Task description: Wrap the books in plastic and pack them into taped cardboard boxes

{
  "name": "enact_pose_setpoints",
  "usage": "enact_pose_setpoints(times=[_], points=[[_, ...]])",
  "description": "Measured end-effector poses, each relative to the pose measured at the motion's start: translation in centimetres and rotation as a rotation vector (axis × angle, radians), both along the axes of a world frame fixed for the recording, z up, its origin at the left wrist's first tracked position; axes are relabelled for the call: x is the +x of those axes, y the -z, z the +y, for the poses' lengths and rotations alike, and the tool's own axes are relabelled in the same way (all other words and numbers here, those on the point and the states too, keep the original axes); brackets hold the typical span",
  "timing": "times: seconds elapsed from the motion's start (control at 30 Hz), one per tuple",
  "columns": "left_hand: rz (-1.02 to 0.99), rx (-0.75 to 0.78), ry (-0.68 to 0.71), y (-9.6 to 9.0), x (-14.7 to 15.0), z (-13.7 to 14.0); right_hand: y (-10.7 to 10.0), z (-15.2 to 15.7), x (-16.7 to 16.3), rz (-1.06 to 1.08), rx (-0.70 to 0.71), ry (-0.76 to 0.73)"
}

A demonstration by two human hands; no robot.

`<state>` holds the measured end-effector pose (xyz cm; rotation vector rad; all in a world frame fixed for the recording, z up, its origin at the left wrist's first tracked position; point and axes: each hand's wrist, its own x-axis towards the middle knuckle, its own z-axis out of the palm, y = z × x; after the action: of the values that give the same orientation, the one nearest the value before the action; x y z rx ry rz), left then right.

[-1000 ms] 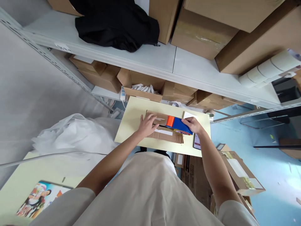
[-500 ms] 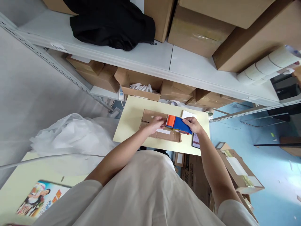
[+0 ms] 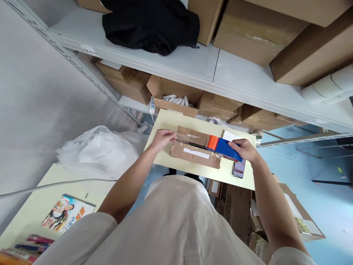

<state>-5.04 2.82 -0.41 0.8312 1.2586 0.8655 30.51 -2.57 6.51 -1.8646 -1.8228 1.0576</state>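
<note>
My right hand (image 3: 244, 149) is closed around a blue and orange tape dispenser (image 3: 225, 148), held over the right end of a flattish cardboard box (image 3: 190, 155). The box lies on a small pale yellow table (image 3: 165, 118), with a dark gap running lengthwise between its top flaps and a white strip on the near one. Past the box's left end, my left hand (image 3: 163, 139) pinches the free end of a clear tape strip (image 3: 190, 141). That strip stretches along the gap from the dispenser; whether it touches the cardboard I cannot tell.
A phone (image 3: 239, 169) lies by the table's right edge, partly under the dispenser. White paper (image 3: 230, 135) sits behind it. Beyond the table stands a shelf (image 3: 187, 68) with cardboard boxes and a black garment (image 3: 151, 27). White plastic wrapping (image 3: 93, 154) bulges at left.
My left hand has moved left, away from the dispenser, drawing out a length of tape. The dispenser stays in my right hand near the box's right end. The camera view has shifted slightly.
</note>
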Motion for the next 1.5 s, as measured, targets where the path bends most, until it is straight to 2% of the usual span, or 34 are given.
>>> enact_pose_setpoints(times=[0.1, 0.17, 0.3, 0.4, 0.57, 0.7, 0.77, 0.83, 0.87, 0.93, 1.0, 1.07, 1.17, 1.33, 1.5], points=[[0.053, -0.055, -0.061, 1.7, -4.1, 0.7, 0.7, -0.8, 2.1, -0.049, -0.035, 0.035], [0.081, -0.067, -0.064, 3.3, -5.1, 1.0, 1.5, -1.2, 2.6, -0.078, -0.054, 0.061], [0.234, 0.001, -0.027, 6.7, -4.0, 1.4, 2.8, -1.2, 2.0, -0.133, -0.055, 0.094], [0.319, 0.049, 0.032, 8.4, -2.5, 1.0, 3.0, -1.1, 1.5, -0.160, -0.060, 0.097], [0.434, 0.159, 0.086, 10.2, -0.4, -0.9, 3.1, -1.2, 1.7, -0.184, -0.076, 0.101], [0.687, 0.216, 0.180, 11.2, -0.6, -1.7, 3.2, -1.3, 1.7, -0.180, -0.071, 0.104], [0.750, 0.287, 0.258, 10.6, -1.4, -1.4, 3.3, -1.4, 1.6, -0.175, -0.063, 0.101], [0.739, 0.441, 0.360, 8.8, -1.9, -0.7, 3.2, -1.4, 1.5, -0.177, -0.057, 0.100], [0.753, 0.579, 0.447, 7.6, -1.9, -0.2, 3.1, -1.3, 1.5, -0.179, -0.058, 0.100], [0.840, 0.844, 0.725, 5.0, -1.1, 0.6, 3.1, -1.2, 1.5, -0.181, -0.067, 0.102], [0.921, 0.958, 0.957, 2.8, 0.4, 1.1, 3.0, -1.1, 1.5, -0.175, -0.088, 0.095], [0.996, 0.968, 1.086, 1.7, 1.8, 1.3, 2.9, -0.9, 1.6, -0.172, -0.099, 0.083], [1.078, 0.921, 1.126, 1.6, 2.8, 1.2, 2.7, -0.8, 1.5, -0.181, -0.098, 0.047], [1.129, 0.889, 1.125, 1.8, 2.5, 1.2, 2.0, -0.7, 1.9, -0.183, -0.063, -0.046], [1.152, 0.855, 1.128, 1.6, 2.8, 1.3, 3.1, -2.3, 6.5, -0.180, -0.098, -0.027]])
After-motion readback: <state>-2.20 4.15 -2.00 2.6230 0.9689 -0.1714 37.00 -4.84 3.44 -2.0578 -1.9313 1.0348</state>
